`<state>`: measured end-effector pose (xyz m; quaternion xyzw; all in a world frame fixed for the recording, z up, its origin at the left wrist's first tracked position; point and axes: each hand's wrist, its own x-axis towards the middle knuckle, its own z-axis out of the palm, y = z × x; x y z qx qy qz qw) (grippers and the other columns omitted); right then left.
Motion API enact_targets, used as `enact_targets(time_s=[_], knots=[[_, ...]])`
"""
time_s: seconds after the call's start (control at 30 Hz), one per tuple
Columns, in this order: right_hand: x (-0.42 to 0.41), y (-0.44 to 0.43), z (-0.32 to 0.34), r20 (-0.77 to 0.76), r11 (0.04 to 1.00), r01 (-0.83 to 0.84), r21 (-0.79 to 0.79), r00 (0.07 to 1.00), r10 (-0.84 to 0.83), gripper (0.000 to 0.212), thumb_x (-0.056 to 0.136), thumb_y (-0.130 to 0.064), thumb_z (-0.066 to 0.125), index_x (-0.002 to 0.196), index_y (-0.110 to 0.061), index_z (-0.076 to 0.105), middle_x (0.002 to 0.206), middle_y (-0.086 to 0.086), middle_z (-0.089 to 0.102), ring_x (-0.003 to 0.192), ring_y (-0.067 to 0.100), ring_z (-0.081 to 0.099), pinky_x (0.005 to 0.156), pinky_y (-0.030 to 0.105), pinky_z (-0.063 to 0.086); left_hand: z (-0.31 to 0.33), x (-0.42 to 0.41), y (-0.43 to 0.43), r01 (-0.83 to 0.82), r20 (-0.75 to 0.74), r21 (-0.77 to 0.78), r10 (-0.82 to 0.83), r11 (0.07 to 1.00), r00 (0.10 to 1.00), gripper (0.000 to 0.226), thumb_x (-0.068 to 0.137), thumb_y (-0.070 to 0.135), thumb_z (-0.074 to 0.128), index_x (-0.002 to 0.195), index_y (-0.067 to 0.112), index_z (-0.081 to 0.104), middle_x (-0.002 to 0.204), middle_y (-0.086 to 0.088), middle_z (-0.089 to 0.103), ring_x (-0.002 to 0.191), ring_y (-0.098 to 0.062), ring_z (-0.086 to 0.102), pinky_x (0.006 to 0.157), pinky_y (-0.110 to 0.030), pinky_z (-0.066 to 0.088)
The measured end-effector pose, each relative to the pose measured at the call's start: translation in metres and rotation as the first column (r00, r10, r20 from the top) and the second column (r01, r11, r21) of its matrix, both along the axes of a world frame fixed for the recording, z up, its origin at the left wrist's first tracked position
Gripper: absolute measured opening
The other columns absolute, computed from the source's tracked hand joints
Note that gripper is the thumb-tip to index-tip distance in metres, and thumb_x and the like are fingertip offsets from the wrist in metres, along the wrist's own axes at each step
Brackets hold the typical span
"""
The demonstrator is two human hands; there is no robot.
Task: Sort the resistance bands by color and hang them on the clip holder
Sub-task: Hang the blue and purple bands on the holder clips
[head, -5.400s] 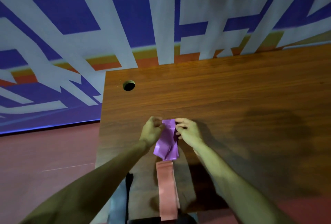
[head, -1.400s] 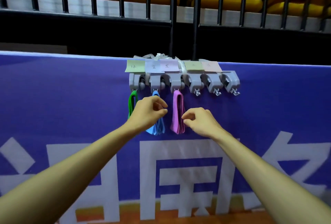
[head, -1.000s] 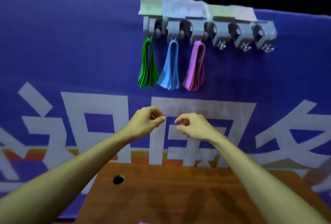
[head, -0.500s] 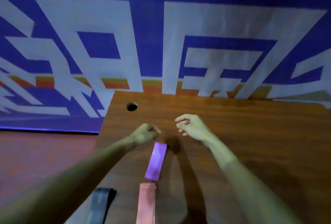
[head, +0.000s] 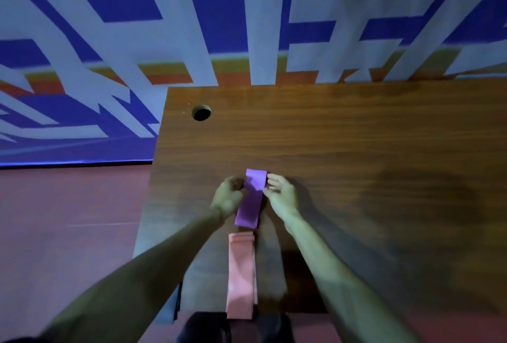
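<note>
A flat purple resistance band lies lengthwise on the wooden table. My left hand has curled fingers at the band's left edge near its far end. My right hand touches the right edge with its fingertips. Just nearer to me lies a pink band, reaching the table's front edge. A dark band shows as a thin sliver beside my left forearm, mostly hidden. The clip holder is out of view.
A round cable hole sits near the table's far left corner. Behind the table hangs a blue banner with large white characters. Reddish floor lies to the left of the table.
The view dropped from the clip holder, where green, blue and purple bands hang, down to the table. Both hands came down onto the purple band lying there.
</note>
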<state>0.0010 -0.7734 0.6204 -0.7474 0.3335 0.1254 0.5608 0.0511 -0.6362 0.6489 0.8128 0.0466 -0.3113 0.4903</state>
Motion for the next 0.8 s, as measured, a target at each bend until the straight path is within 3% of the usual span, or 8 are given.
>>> enact_targets(time_s=[0.07,0.13,0.2,0.4,0.5,0.57,0.67,0.8], knots=[[0.0,-0.001,-0.032,0.011,1.0,0.016,0.024,1.0,-0.016,0.028,0.085,-0.014,0.064,0.112,-0.02,0.065,0.11,-0.001,0.069,0.09,0.007,0.062,0.092,0.027,0.051,-0.005,0.002,-0.001,-0.021,-0.009,-0.048,0.021,0.999,1.0,0.046,0.084,-0.015,0.045,0.124,0.003,0.058,0.11,-0.006,0.062,0.097,-0.015,0.056,0.078,-0.019,0.047],[0.0,-0.008,-0.101,0.015,0.996,0.031,0.082,0.999,-0.033,0.031,0.079,-0.023,0.067,0.109,-0.031,0.065,0.106,-0.011,0.07,0.093,0.003,0.066,0.092,0.039,0.054,-0.009,0.005,-0.003,-0.024,-0.014,-0.063,0.023,0.998,1.0,0.049,0.085,-0.013,0.047,0.13,0.004,0.053,0.118,-0.007,0.06,0.103,-0.015,0.055,0.091,-0.027,0.046],[0.001,-0.007,-0.119,0.037,0.992,0.052,0.112,0.998,-0.057,0.037,0.077,-0.024,0.066,0.112,-0.034,0.064,0.107,-0.014,0.069,0.098,0.002,0.066,0.093,0.041,0.054,-0.013,0.006,-0.006,-0.021,-0.019,-0.062,0.02,0.998,1.0,0.049,0.086,-0.011,0.05,0.132,0.006,0.052,0.119,-0.006,0.059,0.104,-0.016,0.054,0.095,-0.033,0.044],[0.005,0.006,-0.011,0.112,0.969,0.171,0.18,0.975,-0.193,0.033,0.087,-0.006,0.06,0.119,-0.013,0.061,0.106,-0.008,0.065,0.1,0.015,0.064,0.095,0.039,0.051,-0.005,0.01,-0.007,-0.175,0.035,-0.099,0.179,0.98,0.983,0.034,0.088,0.0,0.057,0.119,0.013,0.056,0.105,-0.007,0.062,0.092,-0.02,0.058,0.084,-0.038,0.049],[0.005,0.004,0.02,0.125,0.939,0.225,0.26,0.956,-0.264,0.033,0.092,0.001,0.053,0.118,-0.019,0.055,0.098,0.001,0.064,0.074,0.013,0.062,0.069,0.025,0.056,0.01,0.012,-0.007,-0.217,0.064,-0.146,0.229,0.965,0.971,0.016,0.09,0.003,0.059,0.103,0.013,0.059,0.088,-0.001,0.063,0.075,-0.013,0.056,0.065,-0.021,0.049],[0.006,0.0,0.038,0.151,0.944,0.193,0.268,0.959,-0.239,0.03,0.093,0.003,0.052,0.117,-0.012,0.06,0.101,0.01,0.065,0.07,0.012,0.06,0.054,0.016,0.052,0.025,0.013,-0.008,-0.182,0.09,-0.172,0.2,0.968,0.976,0.015,0.09,-0.002,0.058,0.096,0.011,0.062,0.079,0.001,0.062,0.069,-0.009,0.056,0.058,-0.013,0.047],[0.006,-0.005,0.069,0.221,0.963,0.144,0.227,0.956,-0.195,0.023,0.092,0.004,0.054,0.106,-0.009,0.066,0.096,0.011,0.067,0.071,0.012,0.061,0.053,0.014,0.05,0.05,0.015,-0.005,-0.121,0.118,-0.189,0.145,0.975,0.982,0.025,0.085,-0.008,0.058,0.089,0.016,0.063,0.074,-0.002,0.06,0.063,-0.011,0.056,0.059,-0.02,0.049],[0.005,-0.013,0.112,0.338,0.981,0.073,0.178,0.932,-0.131,0.02,0.088,0.006,0.056,0.099,-0.007,0.068,0.074,0.004,0.065,0.053,0.005,0.06,0.056,0.016,0.051,0.091,0.019,-0.006,-0.04,0.249,-0.187,0.087,0.982,0.965,0.023,0.083,-0.004,0.06,0.094,0.016,0.066,0.079,0.001,0.063,0.07,-0.008,0.057,0.07,-0.025,0.049]])
